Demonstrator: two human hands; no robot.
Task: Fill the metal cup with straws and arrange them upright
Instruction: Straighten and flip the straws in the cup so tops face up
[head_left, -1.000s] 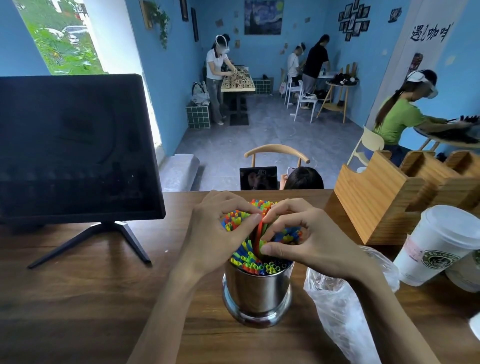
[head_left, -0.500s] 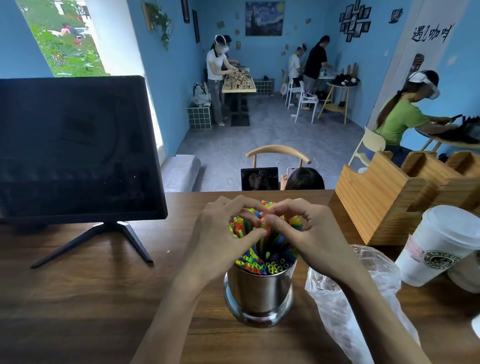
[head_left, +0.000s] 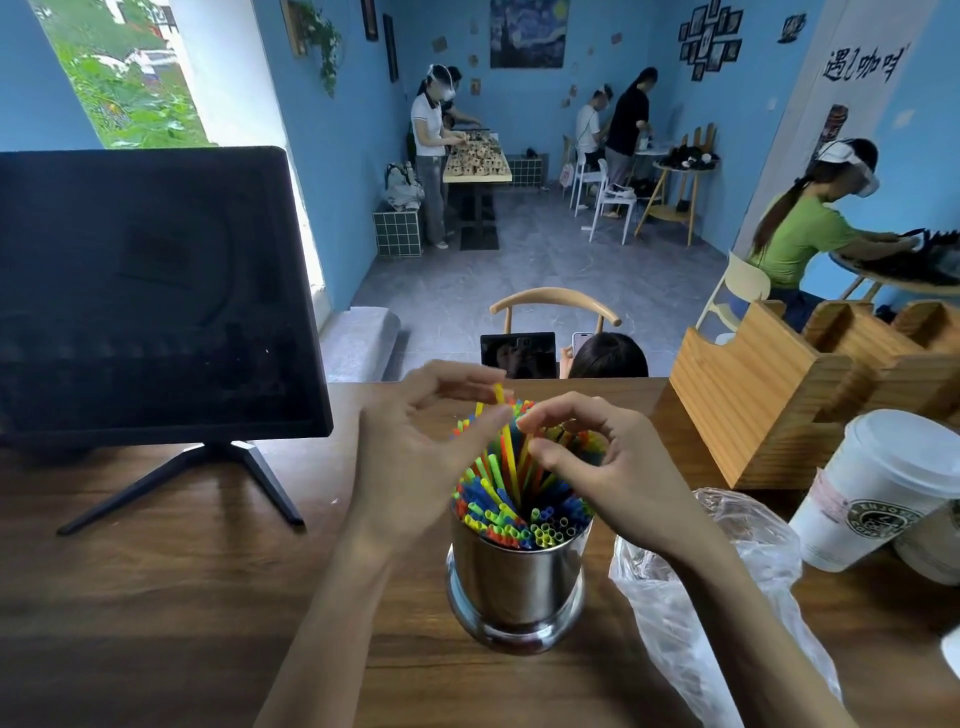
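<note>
A shiny metal cup stands on the wooden counter just in front of me, packed with several colourful straws that lean at mixed angles. Above the cup's left side, my left hand pinches one yellow straw between thumb and forefinger; the straw sticks up above the others. On the right side, my right hand curls over the bundle, its thumb and fingertips gripping a few straws near their tops. The straws behind that hand are hidden.
A dark monitor on a stand is at the left. A crumpled clear plastic bag lies right of the cup. Farther right are a lidded paper cup and a wooden organiser. People work in the room beyond.
Both hands were cupped tightly together over the straw tops. They have spread apart and loosened, and a yellow straw now stands higher in my left fingers.
</note>
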